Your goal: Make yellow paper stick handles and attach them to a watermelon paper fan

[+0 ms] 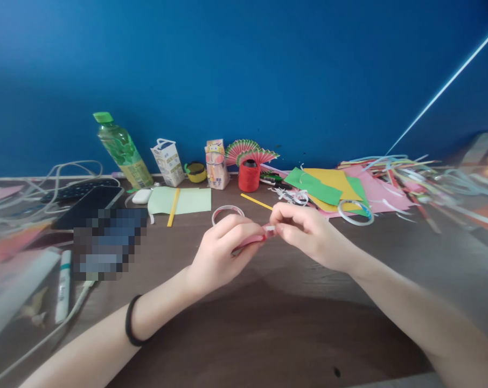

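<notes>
Over the middle of the dark table, my left hand grips a small pink paper piece, mostly hidden by the fingers. My right hand is closed in a pinch at its right end, where a small white patch shows between both hands. What the white patch is, I cannot tell. Just behind my left hand lies a tape roll. A narrow yellow strip lies behind the fingertips.
Along the blue wall stand a green-capped bottle, a white carton, a patterned carton, and a red thread spool. Coloured paper and a second tape roll lie right. A phone, marker and cables occupy the left.
</notes>
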`<state>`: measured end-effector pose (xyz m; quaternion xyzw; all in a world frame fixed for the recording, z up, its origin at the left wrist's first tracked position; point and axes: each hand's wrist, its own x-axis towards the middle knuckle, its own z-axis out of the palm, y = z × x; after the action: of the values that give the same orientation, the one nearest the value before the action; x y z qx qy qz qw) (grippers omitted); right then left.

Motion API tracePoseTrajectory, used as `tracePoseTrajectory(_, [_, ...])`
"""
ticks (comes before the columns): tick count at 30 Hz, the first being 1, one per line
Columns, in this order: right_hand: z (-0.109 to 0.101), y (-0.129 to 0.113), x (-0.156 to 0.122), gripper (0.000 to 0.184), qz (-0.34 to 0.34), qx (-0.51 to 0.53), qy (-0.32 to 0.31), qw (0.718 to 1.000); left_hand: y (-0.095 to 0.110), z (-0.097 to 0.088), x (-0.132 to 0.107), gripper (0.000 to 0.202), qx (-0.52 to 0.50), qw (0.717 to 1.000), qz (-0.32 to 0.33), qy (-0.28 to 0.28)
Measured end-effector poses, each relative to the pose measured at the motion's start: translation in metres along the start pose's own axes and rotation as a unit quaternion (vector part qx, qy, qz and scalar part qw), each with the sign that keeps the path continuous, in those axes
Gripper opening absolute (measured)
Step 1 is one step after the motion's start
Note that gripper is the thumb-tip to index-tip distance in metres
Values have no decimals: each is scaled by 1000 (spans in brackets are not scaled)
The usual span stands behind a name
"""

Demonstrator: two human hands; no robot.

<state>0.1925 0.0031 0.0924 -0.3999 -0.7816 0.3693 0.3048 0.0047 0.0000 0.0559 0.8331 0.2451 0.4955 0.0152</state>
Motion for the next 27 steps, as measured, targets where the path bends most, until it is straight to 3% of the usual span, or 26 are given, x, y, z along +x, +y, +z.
tracePoseTrajectory(20, [-1, 2, 5, 12, 10, 20, -3, 1000, -4, 3, -3, 22, -61, 997, -21, 34])
tracePoseTrajectory(27, [0, 3, 5, 10, 12, 29, -8, 999, -3, 1, -1, 28, -26, 1000, -7, -16])
